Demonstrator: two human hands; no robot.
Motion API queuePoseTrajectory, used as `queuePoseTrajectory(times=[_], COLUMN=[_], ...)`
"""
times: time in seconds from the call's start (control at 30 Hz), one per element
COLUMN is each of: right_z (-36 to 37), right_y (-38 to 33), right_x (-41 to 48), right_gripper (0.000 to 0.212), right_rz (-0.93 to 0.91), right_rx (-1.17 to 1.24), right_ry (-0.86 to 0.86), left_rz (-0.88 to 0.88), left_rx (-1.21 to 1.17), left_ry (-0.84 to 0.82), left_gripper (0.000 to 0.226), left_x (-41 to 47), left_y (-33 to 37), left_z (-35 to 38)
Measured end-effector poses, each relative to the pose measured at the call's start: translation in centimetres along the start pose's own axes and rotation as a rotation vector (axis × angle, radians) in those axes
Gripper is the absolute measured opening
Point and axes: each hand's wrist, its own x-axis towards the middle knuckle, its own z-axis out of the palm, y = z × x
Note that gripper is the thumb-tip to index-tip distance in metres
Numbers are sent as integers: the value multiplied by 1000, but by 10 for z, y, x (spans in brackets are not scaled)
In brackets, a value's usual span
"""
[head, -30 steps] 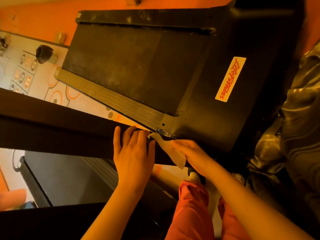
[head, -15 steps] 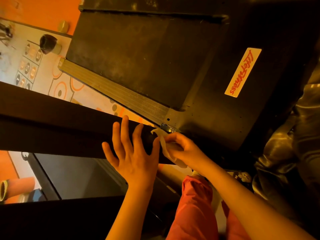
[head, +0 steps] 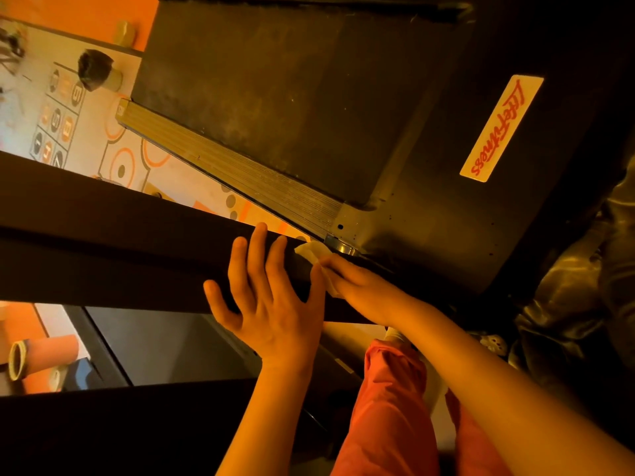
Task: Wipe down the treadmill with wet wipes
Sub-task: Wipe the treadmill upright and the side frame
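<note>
— Patterned floor [head: 86, 139] showed at ten o'clock, treadmill [head: 292, 97] at twelve. And the hands?
— Spread on the bar [head: 120, 255] lay the left hand [head: 268, 304]; the right hand [head: 364, 286], at its three o'clock, pinched the wipe [head: 312, 254] there.

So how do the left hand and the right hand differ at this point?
The left hand lies on the dark rail with its fingers spread wide; the right hand has its fingers close together. The left hand holds nothing, while the right hand holds the wet wipe against the rail. Both hands touch the same rail, side by side.
</note>
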Motion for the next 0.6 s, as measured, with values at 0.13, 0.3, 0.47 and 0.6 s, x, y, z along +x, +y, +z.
queuePoseTrajectory(times=[0.13,0.3,0.47,0.6], right_z=[1,4,8,9], right_y=[6,9,13,19], right_x=[-3,-8,-12,-18], right_gripper=[41,46,45,45], right_rz=[-1,3,-23,-99], right_rx=[33,46,38,46], right_ry=[1,36,73,58], left_rz=[-13,-24,-56,-458], left_rx=[-13,-130,-370,-593], left_ry=[-24,-61,-99,-175], left_gripper=[52,53,58,59], left_x=[-1,-4,-40,-64], left_y=[1,1,9,13], left_z=[-2,-8,-26,-37])
